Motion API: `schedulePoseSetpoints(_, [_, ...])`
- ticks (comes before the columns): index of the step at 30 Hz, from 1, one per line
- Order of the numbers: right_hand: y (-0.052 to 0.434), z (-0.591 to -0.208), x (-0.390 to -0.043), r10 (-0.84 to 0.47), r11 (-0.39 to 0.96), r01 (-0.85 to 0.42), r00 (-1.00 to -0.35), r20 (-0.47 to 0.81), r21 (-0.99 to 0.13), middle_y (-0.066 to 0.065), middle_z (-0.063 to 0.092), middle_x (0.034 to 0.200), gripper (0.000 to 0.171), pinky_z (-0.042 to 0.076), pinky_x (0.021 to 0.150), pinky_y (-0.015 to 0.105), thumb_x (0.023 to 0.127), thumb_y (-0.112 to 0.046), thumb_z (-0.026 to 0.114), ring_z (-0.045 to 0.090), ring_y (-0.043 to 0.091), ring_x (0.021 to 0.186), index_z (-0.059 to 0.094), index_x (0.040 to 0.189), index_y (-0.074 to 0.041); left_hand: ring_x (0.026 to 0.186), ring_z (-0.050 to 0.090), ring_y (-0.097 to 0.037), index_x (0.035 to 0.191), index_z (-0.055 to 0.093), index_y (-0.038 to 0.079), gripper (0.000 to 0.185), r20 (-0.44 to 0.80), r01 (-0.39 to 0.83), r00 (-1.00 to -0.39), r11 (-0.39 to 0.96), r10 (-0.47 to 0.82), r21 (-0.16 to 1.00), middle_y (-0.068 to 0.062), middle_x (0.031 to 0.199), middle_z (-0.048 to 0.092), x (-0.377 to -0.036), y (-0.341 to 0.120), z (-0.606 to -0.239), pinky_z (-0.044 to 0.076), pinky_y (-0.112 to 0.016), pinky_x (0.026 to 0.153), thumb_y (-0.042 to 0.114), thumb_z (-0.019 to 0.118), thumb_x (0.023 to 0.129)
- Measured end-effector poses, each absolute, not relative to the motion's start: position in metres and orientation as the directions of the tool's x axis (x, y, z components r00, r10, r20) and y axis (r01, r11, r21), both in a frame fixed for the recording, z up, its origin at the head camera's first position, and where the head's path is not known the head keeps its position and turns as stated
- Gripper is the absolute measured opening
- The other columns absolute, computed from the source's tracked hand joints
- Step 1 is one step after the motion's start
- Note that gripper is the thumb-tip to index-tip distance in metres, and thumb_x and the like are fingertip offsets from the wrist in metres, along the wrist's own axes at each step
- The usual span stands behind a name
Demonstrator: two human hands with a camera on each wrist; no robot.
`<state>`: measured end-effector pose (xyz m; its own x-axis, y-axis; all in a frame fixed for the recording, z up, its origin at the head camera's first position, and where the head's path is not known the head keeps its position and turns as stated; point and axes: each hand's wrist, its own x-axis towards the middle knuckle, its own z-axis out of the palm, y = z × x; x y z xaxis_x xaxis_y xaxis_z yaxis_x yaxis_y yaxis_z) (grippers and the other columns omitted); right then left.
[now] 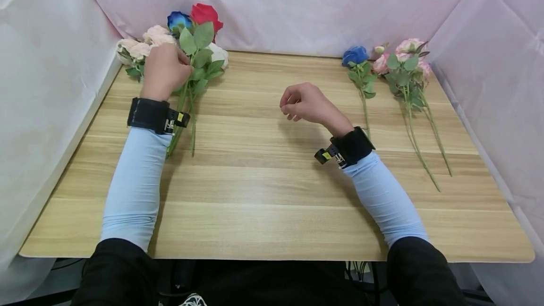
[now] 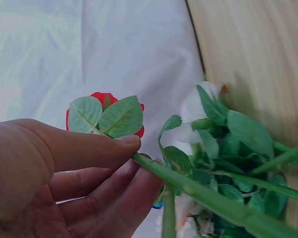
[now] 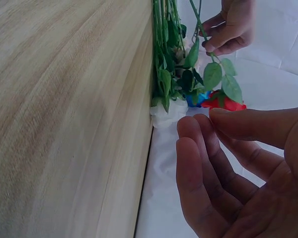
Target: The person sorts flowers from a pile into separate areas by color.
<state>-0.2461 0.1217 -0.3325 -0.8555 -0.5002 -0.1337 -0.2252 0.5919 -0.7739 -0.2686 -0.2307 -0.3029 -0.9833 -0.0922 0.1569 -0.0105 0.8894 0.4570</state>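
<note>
My left hand (image 1: 172, 67) is at the far left of the table. Its thumb and fingers (image 2: 131, 148) pinch the green stem (image 2: 198, 191) of a red rose (image 1: 205, 15), which is lifted over a bunch lying there. That bunch holds pink roses (image 1: 146, 44), a blue rose (image 1: 178, 19) and a white flower (image 1: 219, 54). My right hand (image 1: 297, 104) hovers over the middle of the table with its fingers (image 3: 198, 148) loosely curled, holding nothing. In the right wrist view the left hand (image 3: 231, 27) and the red rose (image 3: 223, 103) show in the distance.
At the far right of the wooden table (image 1: 272, 192) lie a single blue rose (image 1: 355, 55) and a spray of pink roses (image 1: 408, 60), stems pointing toward me. White cloth walls (image 1: 51, 107) close in the left, back and right sides.
</note>
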Motion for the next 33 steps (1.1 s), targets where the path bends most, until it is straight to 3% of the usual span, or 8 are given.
schedulePoseSetpoints(3, [0.121,-0.334,-0.247,-0.498,0.596,-0.219,-0.856,-0.142,-0.772,0.025,0.074,0.104,0.011,0.061,0.081,0.048,0.099,-0.01,0.065,0.072,0.04,0.093,0.07,0.105,-0.002,0.106,0.065,-0.043,0.1,0.078,-0.003,0.026,0.193,0.011,-0.977,0.89,-0.087,0.457,-0.024,0.105,0.075,-0.266,-0.229,-0.3,0.049,-0.055,0.092,0.009,0.058,0.09])
schedulePoseSetpoints(7, [0.121,-0.334,-0.248,-0.498,0.597,-0.215,-0.854,-0.147,-0.773,0.025,0.074,0.104,0.01,0.061,0.082,0.049,0.099,-0.01,0.065,0.072,0.04,0.093,0.07,0.105,-0.003,0.086,0.06,-0.037,0.072,0.071,0.0,0.024,0.197,0.016,-0.977,0.896,-0.08,0.444,-0.013,0.068,0.064,-0.267,-0.23,-0.3,0.043,-0.042,0.073,0.006,0.055,0.089])
schedulePoseSetpoints(10, [0.121,-0.334,-0.247,-0.502,0.592,-0.217,-0.853,-0.144,-0.776,0.025,0.074,0.104,0.009,0.061,0.081,0.049,0.099,-0.009,0.065,0.073,0.04,0.092,0.07,0.104,-0.004,0.078,0.055,-0.031,0.057,0.062,0.007,0.033,0.174,0.013,-0.982,0.892,-0.074,0.451,0.001,0.051,0.052,-0.268,-0.232,-0.3,0.035,-0.036,0.069,0.006,0.053,0.089])
schedulePoseSetpoints(13, [0.121,-0.335,-0.247,-0.504,0.59,-0.219,-0.852,-0.142,-0.777,0.025,0.074,0.103,0.009,0.061,0.08,0.048,0.099,-0.009,0.065,0.073,0.04,0.091,0.07,0.104,-0.004,0.068,0.056,-0.026,0.05,0.055,0.01,0.039,0.15,0.01,-0.986,0.887,-0.067,0.462,0.006,0.043,0.05,-0.268,-0.233,-0.3,0.035,-0.035,0.069,0.005,0.048,0.088])
schedulePoseSetpoints(17, [0.12,-0.335,-0.247,-0.502,0.595,-0.215,-0.852,-0.15,-0.774,0.024,0.074,0.103,0.009,0.061,0.081,0.048,0.099,-0.01,0.065,0.073,0.04,0.092,0.07,0.104,-0.004,0.054,0.055,-0.019,0.05,0.049,0.011,0.038,0.112,-0.005,-0.992,0.889,-0.063,0.457,0.005,0.041,0.052,-0.267,-0.233,-0.298,0.038,-0.036,0.068,0.004,0.044,0.088])
schedulePoseSetpoints(21, [0.121,-0.335,-0.247,-0.507,0.595,-0.217,-0.849,-0.151,-0.774,0.024,0.074,0.104,0.01,0.061,0.082,0.05,0.099,-0.011,0.065,0.073,0.04,0.093,0.07,0.105,-0.003,0.048,0.057,-0.014,0.056,0.051,0.009,0.04,0.073,-0.036,-0.994,0.887,-0.078,0.46,0.004,0.044,0.056,-0.265,-0.233,-0.296,0.042,-0.038,0.073,0.009,0.045,0.096])
schedulePoseSetpoints(33, [0.121,-0.335,-0.246,-0.509,0.598,-0.215,-0.846,-0.158,-0.772,0.025,0.074,0.105,0.01,0.061,0.083,0.051,0.1,-0.01,0.064,0.073,0.038,0.092,0.069,0.105,-0.004,0.043,0.061,-0.011,0.062,0.051,0.006,0.043,0.078,-0.038,-0.993,0.871,-0.087,0.491,0.003,0.044,0.054,-0.26,-0.227,-0.289,0.04,-0.036,0.068,0.017,0.049,0.104])
